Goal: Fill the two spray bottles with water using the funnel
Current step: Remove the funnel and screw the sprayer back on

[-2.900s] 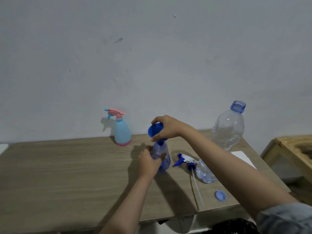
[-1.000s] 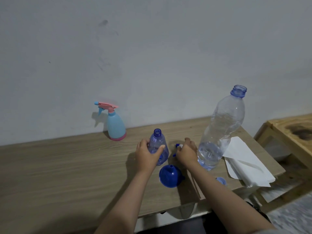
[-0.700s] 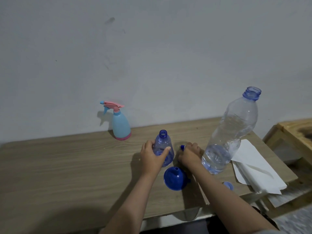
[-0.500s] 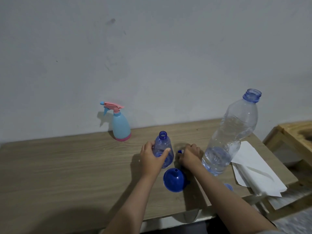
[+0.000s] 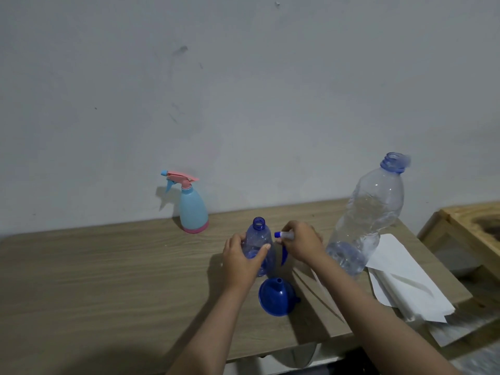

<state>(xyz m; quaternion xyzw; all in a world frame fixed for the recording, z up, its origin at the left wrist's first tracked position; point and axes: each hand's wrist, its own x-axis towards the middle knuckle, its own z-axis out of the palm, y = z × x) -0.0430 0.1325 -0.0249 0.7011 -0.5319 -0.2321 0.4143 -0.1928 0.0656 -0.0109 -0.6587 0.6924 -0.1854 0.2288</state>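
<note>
On the bench [image 5: 108, 280], the blue funnel [image 5: 277, 297] lies nearest, mouth down. Behind it, the left hand [image 5: 242, 259] grips the uncapped blue spray bottle [image 5: 260, 239]; the right hand [image 5: 301, 242] clasps its spray head [image 5: 282, 235]. Farthest, the capped pale-blue spray bottle [image 5: 192, 209] stands.

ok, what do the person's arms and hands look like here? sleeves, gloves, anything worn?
Both arms are bare from the bottom edge of the frame up to the hands: no sleeve shows in this picture. The left hand and the right hand wear no gloves. No ring, watch or wristband can be seen on either. No marks or tape show on the forearms. The light is dim, so small details may be missed.
</note>
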